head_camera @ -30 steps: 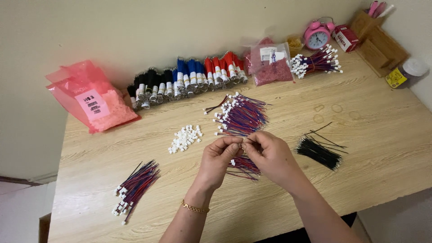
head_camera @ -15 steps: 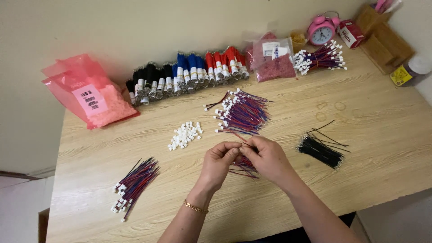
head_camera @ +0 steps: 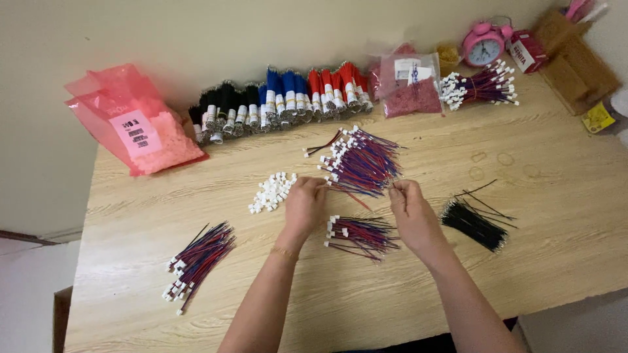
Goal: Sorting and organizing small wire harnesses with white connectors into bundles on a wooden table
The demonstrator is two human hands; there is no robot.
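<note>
**Desk:** What does the head view show?

**Operator:** I see both hands over a pale wooden table (head_camera: 549,261). My left hand (head_camera: 304,208) is pinched shut on one end of a thin red-and-blue wire lead (head_camera: 356,189); my right hand (head_camera: 411,212) pinches the other end, so the lead runs taut between them. It hangs just above the small bundle of leads (head_camera: 361,235) near the table's front edge and just in front of the larger heap of leads (head_camera: 360,160).

**Desk:** What lies around them?

**Operator:** Loose white connector housings (head_camera: 270,191) sit just left of my left hand, black wires (head_camera: 474,222) just right of my right, another bundle (head_camera: 196,258) well off to the left.

**Desk:** How should the step be handled?

**Operator:** My judgement: grip close to the ends, keep the strands straight and untwisted, and hold it clear of the piles so nothing snags.
</note>
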